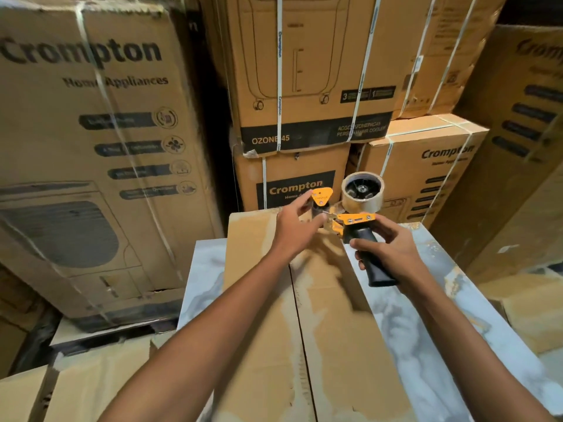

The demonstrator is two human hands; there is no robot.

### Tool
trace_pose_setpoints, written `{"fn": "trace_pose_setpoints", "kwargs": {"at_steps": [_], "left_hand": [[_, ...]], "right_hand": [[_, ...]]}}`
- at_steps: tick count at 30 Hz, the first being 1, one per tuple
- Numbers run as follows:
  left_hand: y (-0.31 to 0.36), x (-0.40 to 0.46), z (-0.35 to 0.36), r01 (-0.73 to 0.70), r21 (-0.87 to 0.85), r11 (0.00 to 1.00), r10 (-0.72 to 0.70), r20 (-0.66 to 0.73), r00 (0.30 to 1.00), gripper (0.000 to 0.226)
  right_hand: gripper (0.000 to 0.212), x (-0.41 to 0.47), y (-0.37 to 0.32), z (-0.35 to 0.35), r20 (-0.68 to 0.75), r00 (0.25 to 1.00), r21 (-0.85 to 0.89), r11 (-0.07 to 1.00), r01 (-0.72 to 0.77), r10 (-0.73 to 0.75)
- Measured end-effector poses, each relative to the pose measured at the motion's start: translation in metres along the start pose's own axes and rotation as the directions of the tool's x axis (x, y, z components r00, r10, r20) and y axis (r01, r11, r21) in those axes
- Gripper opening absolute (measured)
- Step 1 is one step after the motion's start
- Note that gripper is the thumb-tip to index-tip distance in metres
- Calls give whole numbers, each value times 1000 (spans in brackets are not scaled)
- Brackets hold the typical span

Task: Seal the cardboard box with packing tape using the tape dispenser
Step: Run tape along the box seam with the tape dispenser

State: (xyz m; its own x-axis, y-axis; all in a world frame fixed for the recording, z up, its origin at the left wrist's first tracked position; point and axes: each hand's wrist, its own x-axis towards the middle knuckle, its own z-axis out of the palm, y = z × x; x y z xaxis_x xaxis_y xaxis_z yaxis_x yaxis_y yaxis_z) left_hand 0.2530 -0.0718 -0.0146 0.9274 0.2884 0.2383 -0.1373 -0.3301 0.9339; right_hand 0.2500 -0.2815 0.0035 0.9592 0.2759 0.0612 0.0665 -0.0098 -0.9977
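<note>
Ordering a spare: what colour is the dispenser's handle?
Black, on an orange frame; handle shows in the head view.

cardboard box (pixel 304 330): flaps closed, seam untaped | tape dispenser (pixel 356 217): orange-black, held above box

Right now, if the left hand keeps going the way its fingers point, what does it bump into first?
Most likely the tape dispenser's orange front plate. The left hand's fingertips reach toward it, just short of touching or barely grazing it; depth is hard to judge.
</note>
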Motion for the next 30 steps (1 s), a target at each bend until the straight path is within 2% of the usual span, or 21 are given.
{"fn": "trace_pose_setpoints", "kwargs": {"at_steps": [4,7,10,12,15,19,22,30], "left_hand": [[-17,14,-14,80,-118,990,-88,-65,994,61],[-30,30,-30,118,-165,979,-129,-59,990,58],[-44,54,-47,140,-152,978,-147,-35,989,58],[-57,75,-56,158,-138,978,-161,-11,987,46],[-73,109,-67,195,-34,980,-192,62,979,46],[-93,144,-73,206,120,971,-223,158,962,48],[-110,162,-76,173,243,954,-230,228,946,52],[-139,187,-76,199,345,917,-319,338,885,46]], "right_hand": [[42,27,-4,19,-22,1000,-62,998,-20,19],[45,50,-6,35,-79,997,-130,991,-31,21],[46,74,-9,54,-117,993,-200,980,-11,-12],[48,90,-10,66,-133,991,-240,971,0,-33],[52,117,-6,82,-160,983,-365,931,30,-95],[55,143,1,101,-107,970,-557,821,124,-220],[57,155,8,114,-72,954,-625,759,183,-290],[62,164,42,124,10,942,-756,614,227,-337]]}}
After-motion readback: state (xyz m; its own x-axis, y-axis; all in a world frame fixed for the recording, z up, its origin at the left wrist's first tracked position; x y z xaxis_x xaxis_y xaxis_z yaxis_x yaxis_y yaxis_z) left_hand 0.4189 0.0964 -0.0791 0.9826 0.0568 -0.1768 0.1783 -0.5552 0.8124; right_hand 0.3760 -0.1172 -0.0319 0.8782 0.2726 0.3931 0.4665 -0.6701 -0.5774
